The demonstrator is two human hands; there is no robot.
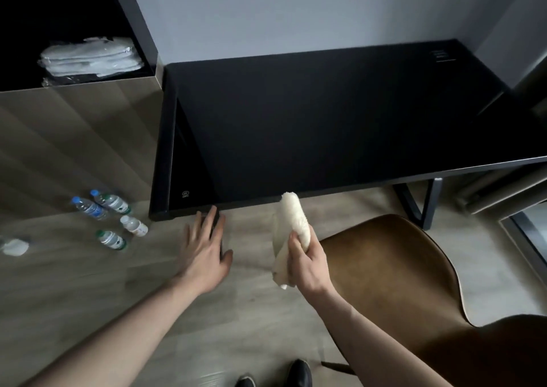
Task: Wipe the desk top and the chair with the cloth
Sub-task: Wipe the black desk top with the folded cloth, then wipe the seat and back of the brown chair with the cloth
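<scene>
The black desk top (325,126) fills the middle of the view, bare and glossy. A cream fluffy cloth (291,218), bunched into a roll, is gripped by my right hand (307,265) just in front of the desk's front edge; its upper end reaches that edge. My left hand (204,256) is spread with straight fingers, fingertips near the desk's front left edge, holding nothing. The brown chair (399,271) stands at the lower right, its seat beside my right forearm.
Several small water bottles (109,218) lie on the wooden floor at the left, with a white round object (14,247) further left. A dark shelf unit (142,31) holds folded white linen (91,56). Desk legs (429,203) stand at right. My shoes (299,373) show at the bottom.
</scene>
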